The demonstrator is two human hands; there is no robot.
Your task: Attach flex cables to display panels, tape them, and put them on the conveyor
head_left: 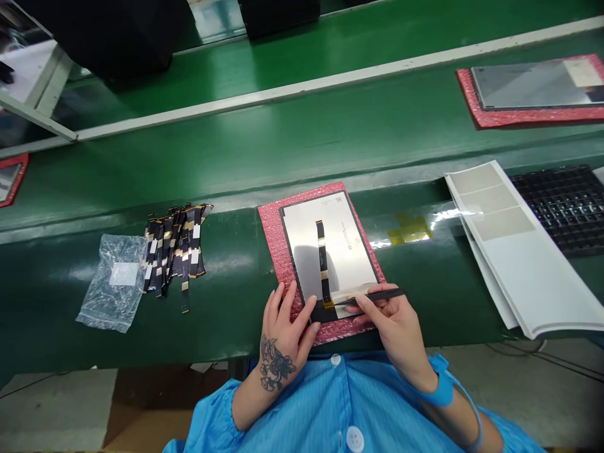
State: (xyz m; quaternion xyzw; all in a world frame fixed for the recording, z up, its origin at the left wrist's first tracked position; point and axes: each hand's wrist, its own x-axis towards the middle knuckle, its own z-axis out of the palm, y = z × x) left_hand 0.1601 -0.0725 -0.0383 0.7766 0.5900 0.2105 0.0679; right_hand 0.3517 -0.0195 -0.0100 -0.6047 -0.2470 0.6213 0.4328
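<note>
A display panel (302, 233) with a silvery back lies on a pink bubble-wrap bag (274, 242) in front of me. Along its middle runs a dark flex cable (323, 261) with gold bands, its near end by the panel's lower edge. My left hand (285, 333) rests at the panel's lower left corner, fingers stretched over the bag and edge. My right hand (389, 321) is closed on black tweezers (377, 295). The tweezers' tips point left and reach the cable's near end; whether they grip it I cannot tell.
Left lie a pile of flex cables (174, 245) and a clear plastic bag (113, 283). Yellow tape pieces (409, 228) stick to the green bench (236, 327). At right are white sheets (542, 270) and a black tray (561, 201). Another panel (523, 85) lies behind on pink wrap.
</note>
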